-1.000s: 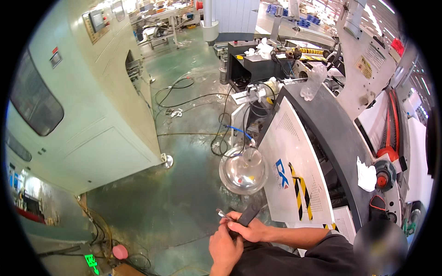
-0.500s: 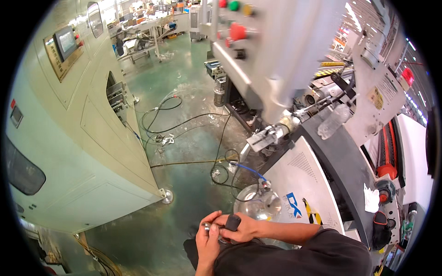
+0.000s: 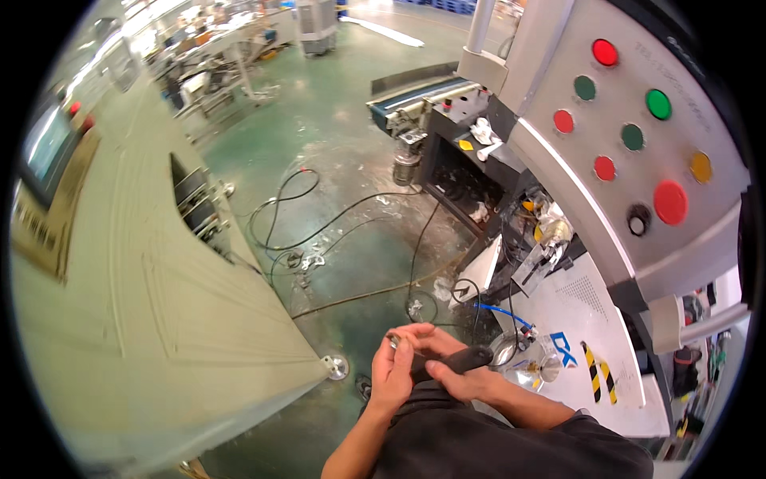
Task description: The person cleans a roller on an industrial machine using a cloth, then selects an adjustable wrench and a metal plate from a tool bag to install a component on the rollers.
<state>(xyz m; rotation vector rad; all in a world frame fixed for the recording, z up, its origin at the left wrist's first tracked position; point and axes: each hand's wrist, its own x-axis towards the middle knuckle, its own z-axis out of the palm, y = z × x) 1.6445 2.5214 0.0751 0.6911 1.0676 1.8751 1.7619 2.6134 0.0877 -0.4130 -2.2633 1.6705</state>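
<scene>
My two hands meet just in front of my chest, low in the view. My right hand (image 3: 459, 379) is wrapped around a dark tool handle (image 3: 463, 361), fingers curled over it and the thumb lying along its top, so the grip is closed tight with no gap showing. The handle slants up to the right, its free end poking out past my knuckles toward a round clear bowl (image 3: 523, 363) that sits just beside it, in front of the white machine panel (image 3: 574, 311).

My left hand (image 3: 395, 371) stands upright against the near end of the handle, palm turned toward the right hand, fingers bent loosely. Between its fingertips sits a small shiny metal piece (image 3: 394, 342) (too small for me to tell what it is), pinched at the top of the hand. Whether that piece is joined to the handle I cannot tell; the two hands touch there and cover the spot.

Beneath my hands lies a green floor (image 3: 335, 144), wet-looking and crossed by black cables (image 3: 319, 231) that loop away from me. On my left rises a large pale cabinet (image 3: 144, 319), with a round metal foot (image 3: 338, 367) near my left wrist. On my right a grey control panel (image 3: 638, 160) leans over, set with red, green and yellow round buttons. A thin blue tube (image 3: 499, 311) runs above the bowl, and black-and-yellow striped marks (image 3: 598, 379) show on the white panel farther right.
</scene>
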